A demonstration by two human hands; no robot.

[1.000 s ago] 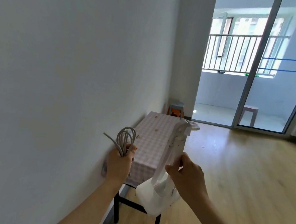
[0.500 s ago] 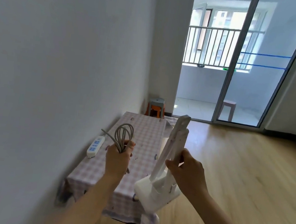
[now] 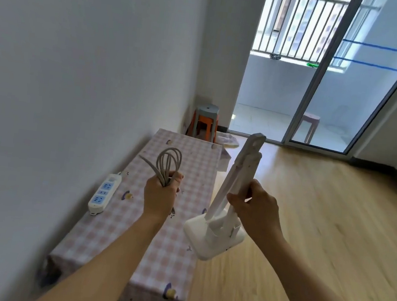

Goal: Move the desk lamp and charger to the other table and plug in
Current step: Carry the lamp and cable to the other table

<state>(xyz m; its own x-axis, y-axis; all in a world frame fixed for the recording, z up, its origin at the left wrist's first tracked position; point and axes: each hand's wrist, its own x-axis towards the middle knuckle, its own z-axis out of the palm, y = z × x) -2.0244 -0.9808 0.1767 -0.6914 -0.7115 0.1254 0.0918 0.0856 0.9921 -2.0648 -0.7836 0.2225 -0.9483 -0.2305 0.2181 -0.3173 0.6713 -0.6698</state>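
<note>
My right hand (image 3: 255, 212) grips the folded arm of a white desk lamp (image 3: 230, 195), held tilted in the air over the table's right edge, its square base lowest. My left hand (image 3: 160, 195) is closed around a coiled grey charger cable (image 3: 167, 165), loops sticking up above the fist; any plug is hidden in my fist. Both hover above a table with a pink checked cloth (image 3: 131, 230) against the left wall. A white and blue power strip (image 3: 104, 193) lies on the cloth near the wall, left of my left hand.
A white wall runs along the left. Stacked grey and orange stools (image 3: 204, 123) stand in the corner beyond the table. A glass sliding door (image 3: 326, 91) opens on a balcony with a pink stool (image 3: 309, 123). Wooden floor (image 3: 320, 229) stretches to the right; a radiator sits at the far right.
I have come closer to the checked table, which now lies right under my hands, and the power strip has come into view. Both hands keep the same hold on lamp and cable.
</note>
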